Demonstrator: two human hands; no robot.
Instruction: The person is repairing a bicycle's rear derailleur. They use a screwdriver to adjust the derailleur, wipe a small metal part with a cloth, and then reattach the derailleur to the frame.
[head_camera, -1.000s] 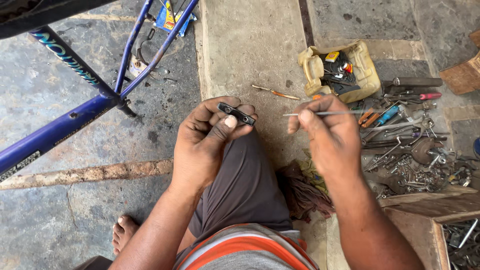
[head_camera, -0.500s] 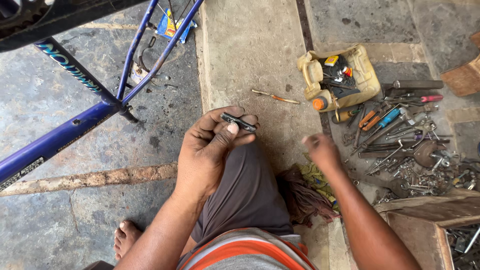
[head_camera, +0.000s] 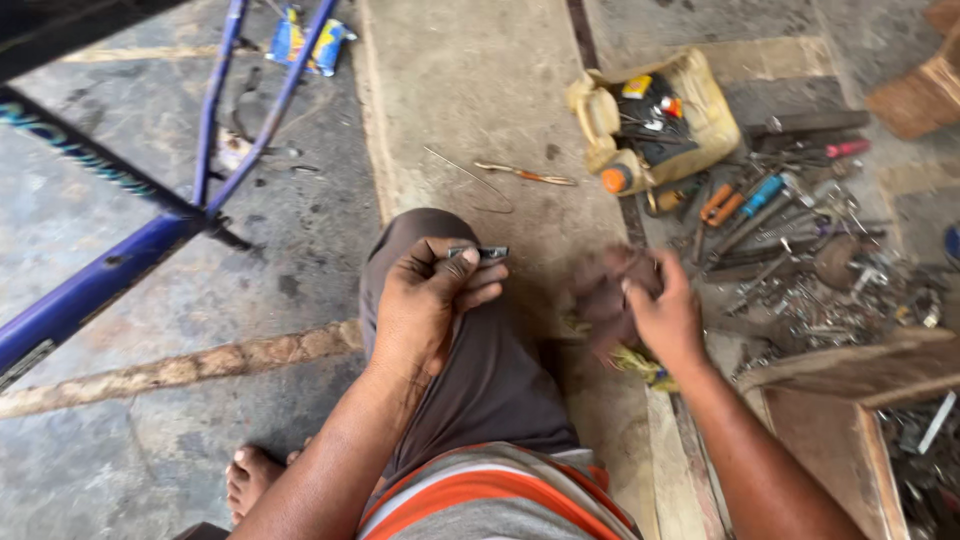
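Observation:
My left hand (head_camera: 425, 305) rests on my bent knee and pinches a small dark metal part (head_camera: 478, 253) between thumb and fingertips. My right hand (head_camera: 660, 315) is down on the floor to the right of the knee. Its fingers curl over a bunched brown rag (head_camera: 603, 298); that area is blurred by motion. A thin bent wire (head_camera: 470, 180) and an orange-handled screwdriver (head_camera: 527, 174) lie on the concrete beyond the knee.
A blue bicycle frame (head_camera: 100, 290) crosses the left side. A cut yellow container (head_camera: 705, 115) holding small parts sits at the upper right, beside a heap of tools (head_camera: 800, 260). A wooden box (head_camera: 835, 430) stands at the lower right. My bare foot (head_camera: 255, 475) is at the bottom.
My right hand, which held a thin metal rod up by the part, has dropped to the floor onto the rag and no longer holds the rod. My left hand keeps the part.

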